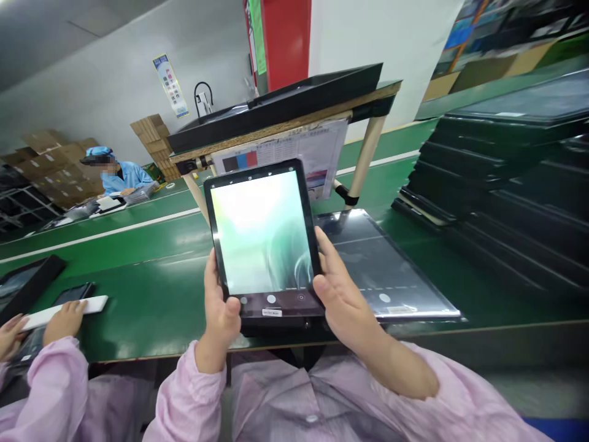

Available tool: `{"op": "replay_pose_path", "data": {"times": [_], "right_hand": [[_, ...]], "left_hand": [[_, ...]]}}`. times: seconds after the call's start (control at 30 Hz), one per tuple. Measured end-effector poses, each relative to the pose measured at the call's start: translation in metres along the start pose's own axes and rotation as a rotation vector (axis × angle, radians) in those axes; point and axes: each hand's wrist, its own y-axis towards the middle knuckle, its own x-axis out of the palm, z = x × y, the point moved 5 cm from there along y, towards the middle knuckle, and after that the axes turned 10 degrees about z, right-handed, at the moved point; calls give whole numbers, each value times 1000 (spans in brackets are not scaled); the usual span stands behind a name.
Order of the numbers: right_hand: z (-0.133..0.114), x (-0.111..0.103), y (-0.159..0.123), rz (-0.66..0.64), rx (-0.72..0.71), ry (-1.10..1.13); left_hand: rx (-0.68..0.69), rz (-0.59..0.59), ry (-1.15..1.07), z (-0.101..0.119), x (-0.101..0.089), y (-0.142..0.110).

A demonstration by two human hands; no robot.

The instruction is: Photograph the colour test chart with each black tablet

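Factory floor with green workbench (138, 294) and stacked cartons (59, 166).

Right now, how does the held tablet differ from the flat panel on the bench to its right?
The tablet is lit pale green and white; the panel is dark. The tablet is raised in the left hand and right hand; the panel lies flat on the green bench. Both are rectangular.

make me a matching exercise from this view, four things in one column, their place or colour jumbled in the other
1. tablet
2. dark stack
3. white strip
4. column

A. held by a co-worker
B. red, in the background
C. between the left hand and right hand
D. on the right of the green bench

Pairs: 1-C, 2-D, 3-A, 4-B
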Motion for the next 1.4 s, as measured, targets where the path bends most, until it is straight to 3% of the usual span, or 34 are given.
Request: {"op": "replay_pose_path", "data": {"times": [0.1, 0.2, 0.33, 0.53, 0.77, 1.0, 1.27, 1.4], "right_hand": [[5, -2, 5, 68, 14, 168], [16, -5, 7, 151, 78, 224], [26, -5, 12, 215, 184, 227], [38, 0, 16, 186, 329, 231], [39, 0, 18, 134, 316, 193], [36, 1, 17, 167, 295, 202], [38, 1, 17, 186, 331, 248], [41, 2, 15, 161, 338, 241]], "left_hand": [[115, -81, 256, 5, 5, -3], [96, -149, 475, 10, 11, -9], [58, -95, 576, 17, 15, -16], [142, -21, 655, 17, 19, -18], [159, -1, 664, 15, 18, -20], [199, -3, 677, 13, 17, -22], [147, 2, 655, 11, 15, -23], [97, -7, 468, 8, 10, -23]]}}
